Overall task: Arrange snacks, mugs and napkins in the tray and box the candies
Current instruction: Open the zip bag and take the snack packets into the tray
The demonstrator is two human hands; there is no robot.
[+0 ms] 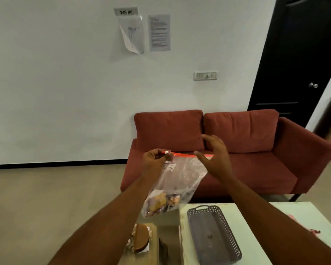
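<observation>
I hold up a clear zip bag (180,176) with an orange-red seal strip, and wrapped snacks or candies lie in its bottom corner. My left hand (156,161) pinches the bag's top left corner at the slider. My right hand (213,155) hovers with spread fingers at the right end of the seal strip; whether it touches the strip is unclear. Below, a grey perforated tray (231,232) with handles lies on a pale green table (260,222), with only a small dark speck on its floor.
A red two-seat sofa (237,142) stands behind the table against a white wall. A brown round object on crumpled wrapping (140,238) rests on a lower wooden surface at left. Pink items (304,224) lie on the table beside my right forearm. A dark door (298,54) stands at right.
</observation>
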